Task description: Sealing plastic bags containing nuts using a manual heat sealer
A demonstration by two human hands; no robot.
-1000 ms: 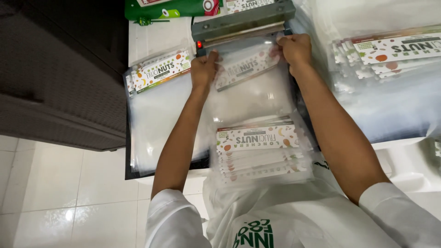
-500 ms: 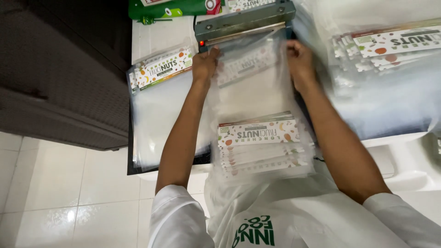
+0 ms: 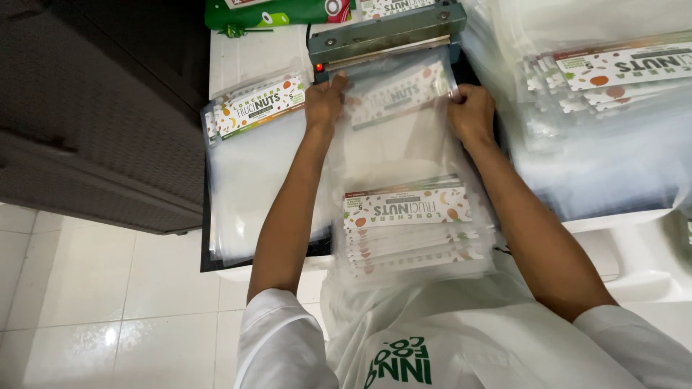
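Note:
My left hand (image 3: 324,102) and my right hand (image 3: 472,114) each pinch a side edge of a clear plastic bag (image 3: 393,137) with a printed label strip. The bag's far end lies under the bar of a grey-green heat sealer (image 3: 386,32) at the back of the table. A small red light glows at the sealer's left end. Between my forearms, close to my body, lies a stack of several similar labelled bags (image 3: 411,223).
Another pile of clear labelled bags (image 3: 249,158) lies to the left on the table, and a larger heap (image 3: 605,108) sits to the right. A green package (image 3: 281,11) rests at the back left. Dark furniture (image 3: 94,108) stands left of the table, above white floor tiles.
Both hands have stayed at the bag's sides near the sealer. The right hand has slid slightly back toward me. The view has shifted a little.

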